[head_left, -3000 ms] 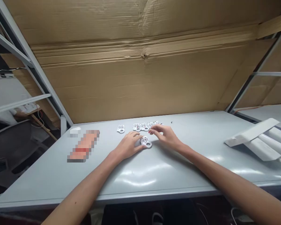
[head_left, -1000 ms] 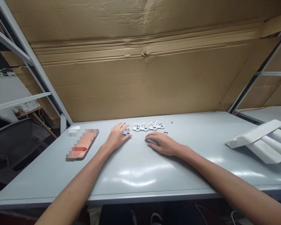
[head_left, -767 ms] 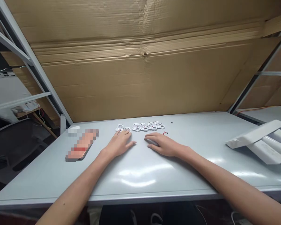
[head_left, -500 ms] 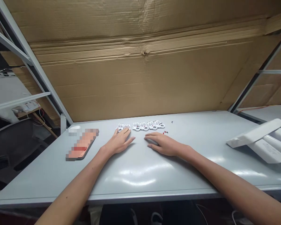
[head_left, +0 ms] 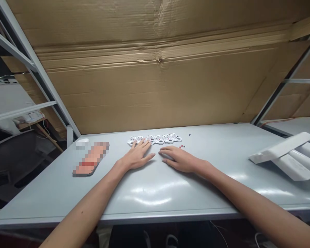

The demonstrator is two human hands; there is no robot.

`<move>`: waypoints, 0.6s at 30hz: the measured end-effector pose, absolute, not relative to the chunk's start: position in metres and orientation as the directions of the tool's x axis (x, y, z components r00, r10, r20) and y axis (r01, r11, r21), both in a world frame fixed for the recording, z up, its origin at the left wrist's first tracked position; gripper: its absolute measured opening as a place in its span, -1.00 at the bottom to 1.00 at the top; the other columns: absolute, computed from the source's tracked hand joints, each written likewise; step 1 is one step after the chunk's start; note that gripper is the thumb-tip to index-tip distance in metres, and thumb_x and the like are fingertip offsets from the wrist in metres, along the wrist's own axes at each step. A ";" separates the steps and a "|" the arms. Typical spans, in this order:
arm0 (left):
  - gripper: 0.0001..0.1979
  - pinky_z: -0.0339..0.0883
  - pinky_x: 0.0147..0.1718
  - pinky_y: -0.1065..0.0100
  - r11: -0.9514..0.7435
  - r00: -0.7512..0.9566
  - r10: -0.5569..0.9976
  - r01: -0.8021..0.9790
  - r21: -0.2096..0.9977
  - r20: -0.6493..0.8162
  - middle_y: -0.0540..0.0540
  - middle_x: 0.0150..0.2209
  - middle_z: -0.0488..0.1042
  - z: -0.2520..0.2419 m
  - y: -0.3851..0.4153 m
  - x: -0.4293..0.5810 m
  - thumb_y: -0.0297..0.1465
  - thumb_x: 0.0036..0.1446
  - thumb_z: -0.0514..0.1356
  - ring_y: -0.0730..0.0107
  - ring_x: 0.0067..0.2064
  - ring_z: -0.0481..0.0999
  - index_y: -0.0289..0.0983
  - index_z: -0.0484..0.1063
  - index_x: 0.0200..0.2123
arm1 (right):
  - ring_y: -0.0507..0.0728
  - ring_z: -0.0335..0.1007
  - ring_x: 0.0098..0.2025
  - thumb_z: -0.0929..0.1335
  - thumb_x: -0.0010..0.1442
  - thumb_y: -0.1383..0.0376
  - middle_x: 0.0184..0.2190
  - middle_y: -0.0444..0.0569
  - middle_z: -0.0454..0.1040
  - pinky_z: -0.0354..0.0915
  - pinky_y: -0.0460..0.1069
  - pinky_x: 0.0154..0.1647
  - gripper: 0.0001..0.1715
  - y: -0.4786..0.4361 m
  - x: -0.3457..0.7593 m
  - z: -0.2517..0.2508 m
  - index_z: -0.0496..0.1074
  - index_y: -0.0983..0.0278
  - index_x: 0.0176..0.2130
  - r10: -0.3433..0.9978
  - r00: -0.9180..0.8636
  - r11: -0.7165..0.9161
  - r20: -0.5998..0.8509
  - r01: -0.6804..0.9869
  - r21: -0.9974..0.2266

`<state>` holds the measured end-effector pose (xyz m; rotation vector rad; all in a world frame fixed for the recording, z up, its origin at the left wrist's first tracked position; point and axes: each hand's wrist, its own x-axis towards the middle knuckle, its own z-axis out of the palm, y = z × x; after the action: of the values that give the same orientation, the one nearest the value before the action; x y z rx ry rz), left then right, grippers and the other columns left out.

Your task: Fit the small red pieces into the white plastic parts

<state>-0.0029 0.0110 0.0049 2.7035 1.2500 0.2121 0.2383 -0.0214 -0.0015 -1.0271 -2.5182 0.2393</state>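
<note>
As white plastic parts (head_left: 155,139) lie lined up on the table (head_left: 217,196), my open left hand (head_left: 136,157) touches them, my right hand (head_left: 179,160) rests open, empty — row set; next calls for a grasp.

I see the grey table top (head_left: 196,199) as smooth and glossy under the lights. The small parts (head_left: 158,139) on it look like white moulded plastic with a slight sheen. Behind it, the corrugated cardboard (head_left: 155,93) is matt and creased, and the shelf frame (head_left: 32,65) to its left looks like painted metal.
</note>
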 end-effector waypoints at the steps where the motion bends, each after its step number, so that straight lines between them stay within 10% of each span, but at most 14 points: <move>1: -0.33 -0.37 0.33 -0.12 -0.640 0.644 0.763 0.742 0.202 0.053 -0.21 0.41 -0.06 0.005 0.010 -0.003 0.01 0.36 -0.16 0.05 0.44 -0.23 -0.26 0.02 0.37 | 0.28 0.39 0.11 0.25 0.33 0.23 0.10 0.14 0.47 0.33 0.19 0.11 -0.60 -0.021 0.238 -0.002 0.44 0.23 0.10 0.699 -0.646 0.715 0.306 0.629 -0.306; 18: -0.62 0.25 0.14 0.14 -0.863 0.833 0.498 0.448 0.235 0.240 -0.14 0.12 0.46 0.021 -0.022 0.006 -0.17 0.36 0.02 0.12 0.14 0.43 -0.16 0.41 0.12 | 0.25 0.44 -0.01 0.27 0.32 0.28 -0.04 0.11 0.52 0.37 0.17 -0.01 -0.69 -0.013 0.249 -0.004 0.47 0.21 0.01 0.715 -0.557 0.695 0.422 0.628 -0.350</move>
<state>0.0056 -0.0217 0.0213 2.8448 0.7399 0.4408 0.2486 -0.0126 -0.0036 -1.0276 -2.3626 0.2143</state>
